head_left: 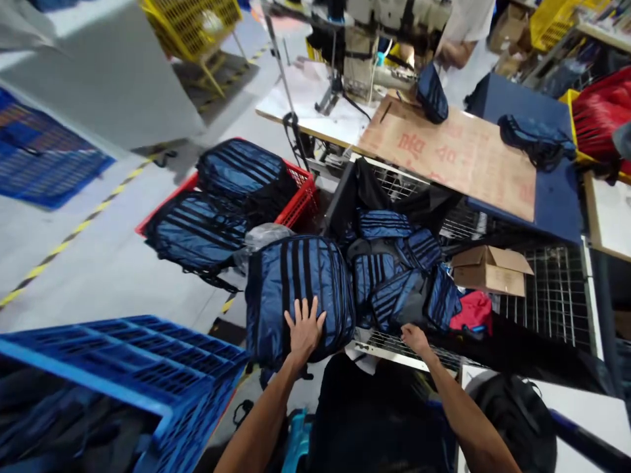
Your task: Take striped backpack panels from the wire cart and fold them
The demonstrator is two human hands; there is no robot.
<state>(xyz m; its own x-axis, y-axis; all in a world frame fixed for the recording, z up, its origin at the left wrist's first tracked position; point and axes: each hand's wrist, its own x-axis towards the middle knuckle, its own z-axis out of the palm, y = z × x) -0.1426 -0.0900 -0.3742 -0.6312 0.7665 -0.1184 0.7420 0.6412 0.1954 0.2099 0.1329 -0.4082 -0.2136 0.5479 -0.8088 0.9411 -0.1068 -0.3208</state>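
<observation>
just below the centre of the frame, your left hand (304, 327) lies open, fingers spread, on the striped blue backpack (320, 276), while your right hand (414, 337) curls at the near edge of the blue pieces (375, 268) right of centre; whether it grips anything, i cannot tell. beyond, left of centre, two more backpacks (241, 167) sit in a red basket (302, 197), and a brown board (476, 157) lies at upper right.

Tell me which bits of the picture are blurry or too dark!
Head view: the backpack under the left hand is fairly clear; head view, right edge: the red bundle is smeared; head view, bottom left: inside the near blue crate it's dark, so details get lost.
</observation>
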